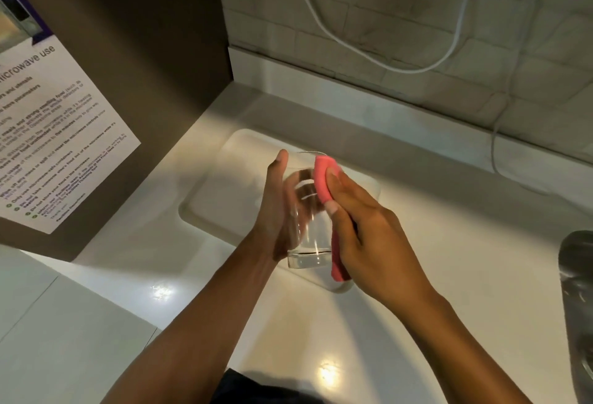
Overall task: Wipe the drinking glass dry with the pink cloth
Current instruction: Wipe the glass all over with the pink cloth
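The glass (306,227) is cradled by the left hand (276,211), palm flat against its side and fingers wrapped round behind, seen through the wall; it is held above the worktop with its thick base toward the person and its rim tipped away. The cloth (324,182) is pinched by the right hand (369,230), folded over the rim and pressed along the right side, a tail of it trailing down past the base. A slip is the risk judged here: the left-hand hold is loose and open rather than clenched, so a firm push from the cloth could roll the glass out of the palm and drop it onto the tray (218,198) below. The rim could also be stressed if it is squeezed hard through the fold. The glass itself is seen clear and plain, heavy-bottomed, blurred at its upper half; whether drops remain cannot be told. A cable (449,53) hangs on the wall behind.
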A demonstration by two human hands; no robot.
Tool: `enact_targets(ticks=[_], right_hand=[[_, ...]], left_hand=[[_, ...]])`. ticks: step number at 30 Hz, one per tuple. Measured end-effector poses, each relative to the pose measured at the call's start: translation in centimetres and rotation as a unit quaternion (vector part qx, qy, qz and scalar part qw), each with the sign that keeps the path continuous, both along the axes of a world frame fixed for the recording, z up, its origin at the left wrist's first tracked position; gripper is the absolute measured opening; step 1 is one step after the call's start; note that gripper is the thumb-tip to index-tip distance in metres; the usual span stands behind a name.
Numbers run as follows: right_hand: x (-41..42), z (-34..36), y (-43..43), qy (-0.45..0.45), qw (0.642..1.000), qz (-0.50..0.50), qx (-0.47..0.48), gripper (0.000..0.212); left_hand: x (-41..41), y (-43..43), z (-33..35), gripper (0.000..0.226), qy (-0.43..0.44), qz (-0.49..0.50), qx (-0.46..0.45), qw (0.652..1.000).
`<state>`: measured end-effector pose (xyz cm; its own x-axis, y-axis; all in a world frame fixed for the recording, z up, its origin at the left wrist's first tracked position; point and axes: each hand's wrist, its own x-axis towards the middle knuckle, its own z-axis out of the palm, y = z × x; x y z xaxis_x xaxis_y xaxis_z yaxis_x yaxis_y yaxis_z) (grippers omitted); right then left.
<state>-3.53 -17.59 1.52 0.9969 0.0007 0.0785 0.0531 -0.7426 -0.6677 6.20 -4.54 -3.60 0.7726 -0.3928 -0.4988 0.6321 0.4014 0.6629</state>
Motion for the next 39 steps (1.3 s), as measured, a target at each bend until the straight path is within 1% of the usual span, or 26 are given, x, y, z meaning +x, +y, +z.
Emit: enact_targets(ticks=[4, 5, 9, 10, 12, 15, 17, 20, 21, 22, 24, 25, 27, 29, 30, 33, 34, 35, 37, 38, 39], right_hand=[[-2.0, -0.8, 0.3, 0.005, 0.999, 0.036, -0.024, 0.053], [-1.8, -0.8, 0.2, 0.007, 0.999, 0.032, -0.015, 0.052], [0.4, -0.1, -0.6, 0.006, 1.000, -0.023, 0.014, 0.051], [0.5, 0.1, -0.4, -0.002, 1.000, -0.020, 0.007, 0.050], [-0.3, 0.0, 0.2, -0.015, 1.000, 0.018, -0.018, 0.053], [-2.3, -0.9, 0.4, 0.004, 0.997, 0.065, -0.034, 0.055], [-2.0, -1.0, -0.1, 0.021, 0.999, 0.047, -0.007, 0.054], [-1.0, -0.4, -0.4, 0.017, 1.000, 0.020, 0.015, 0.059], [-1.1, -0.2, -0.1, 0.015, 0.999, 0.031, -0.001, 0.057], [-1.6, -0.2, 0.2, 0.011, 0.998, 0.050, -0.026, 0.059], [-3.3, -0.9, 0.4, 0.012, 0.994, 0.086, -0.065, 0.074], [-3.9, -1.2, 0.2, 0.021, 0.993, 0.095, -0.064, 0.075], [-3.6, -1.1, -0.1, 0.035, 0.996, 0.077, -0.031, 0.062], [-2.4, -1.0, -0.1, 0.027, 0.998, 0.049, -0.014, 0.055], [-2.0, -0.9, 0.2, 0.020, 0.999, 0.044, -0.020, 0.056], [-3.1, -1.7, 1.2, 0.003, 0.994, 0.089, -0.066, 0.083], [-3.8, -2.1, 1.2, -0.001, 0.993, 0.101, -0.060, 0.085], [-4.1, -2.2, 1.0, -0.004, 0.993, 0.107, -0.041, 0.078], [-3.6, -2.0, 0.8, 0.019, 0.996, 0.088, 0.026, 0.052], [-3.3, -1.8, 0.7, 0.030, 0.996, 0.067, 0.042, 0.048], [-3.0, -1.6, 1.0, 0.031, 0.997, 0.058, 0.045, 0.051]], left_hand=[[0.0, 0.4, 0.1, 0.077, -0.020, 0.022, 0.040, 0.999], [-0.2, 0.3, 0.0, 0.078, -0.016, 0.019, 0.034, 0.999], [-1.3, -0.9, -0.1, 0.082, -0.002, -0.016, -0.037, 0.999], [-1.4, -1.0, -0.1, 0.082, -0.001, -0.010, -0.053, 0.999], [-0.8, -0.7, -0.1, 0.081, 0.001, 0.013, -0.072, 0.997], [0.0, 0.5, 0.0, 0.073, -0.012, 0.023, -0.056, 0.998], [-0.4, 0.4, -0.3, 0.072, -0.001, 0.015, -0.054, 0.998], [-1.3, -0.5, -0.5, 0.075, 0.015, -0.006, -0.091, 0.996], [-1.2, -0.4, -0.5, 0.077, 0.014, -0.001, -0.092, 0.996], [-0.8, -0.1, -0.4, 0.077, 0.010, 0.008, -0.091, 0.996], [-0.1, 0.7, -0.4, 0.072, 0.011, 0.022, -0.090, 0.996], [0.1, 1.0, -0.4, 0.068, 0.012, 0.031, -0.081, 0.996], [-0.4, 0.8, -0.4, 0.064, 0.010, 0.039, -0.076, 0.996], [-1.2, 0.0, -0.8, 0.067, 0.026, 0.025, -0.089, 0.995], [-1.4, -0.2, -0.8, 0.069, 0.031, 0.022, -0.096, 0.995], [-0.5, 1.3, -1.0, 0.067, 0.011, 0.025, -0.133, 0.991], [-0.1, 1.8, -1.1, 0.067, 0.005, 0.023, -0.140, 0.990], [0.2, 2.2, -1.2, 0.066, 0.005, 0.022, -0.143, 0.990], [0.2, 2.1, -1.2, 0.064, 0.018, 0.023, -0.148, 0.989], [-0.1, 1.8, -1.2, 0.064, 0.029, 0.023, -0.148, 0.988], [-0.2, 1.5, -1.1, 0.066, 0.038, 0.024, -0.141, 0.989]])
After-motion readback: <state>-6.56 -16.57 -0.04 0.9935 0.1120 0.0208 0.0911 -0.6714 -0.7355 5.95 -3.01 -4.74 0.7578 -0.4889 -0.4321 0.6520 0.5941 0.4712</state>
